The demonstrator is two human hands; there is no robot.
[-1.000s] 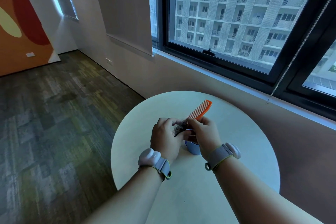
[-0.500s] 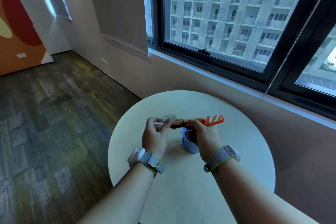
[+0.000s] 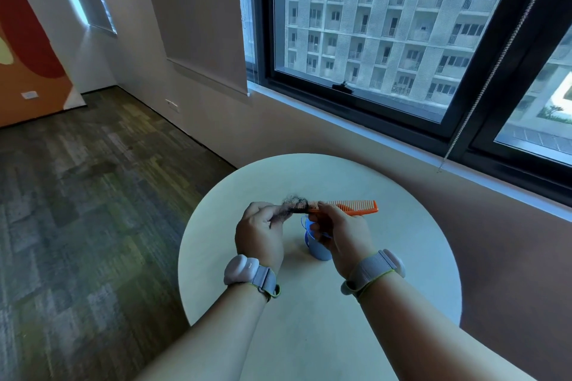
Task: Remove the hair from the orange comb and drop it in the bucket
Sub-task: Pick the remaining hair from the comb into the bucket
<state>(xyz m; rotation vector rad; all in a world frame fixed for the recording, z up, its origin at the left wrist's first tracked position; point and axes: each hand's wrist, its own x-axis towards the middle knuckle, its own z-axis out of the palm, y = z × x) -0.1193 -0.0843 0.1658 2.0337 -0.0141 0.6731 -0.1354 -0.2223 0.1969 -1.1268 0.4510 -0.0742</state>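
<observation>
hair (image 3: 292, 206) is now coming off the orange comb (image 3: 349, 206): your left hand (image 3: 258, 235) is pinching the clump, your right hand (image 3: 342, 233) is gripping the comb, the bucket (image 3: 318, 249) waiting just below.

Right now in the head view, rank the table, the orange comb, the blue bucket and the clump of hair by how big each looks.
1. Table, by far.
2. Comb.
3. Bucket, partly hidden behind the right hand, so its place against the comb is unsure.
4. Hair, pinched by the left hand.
</observation>
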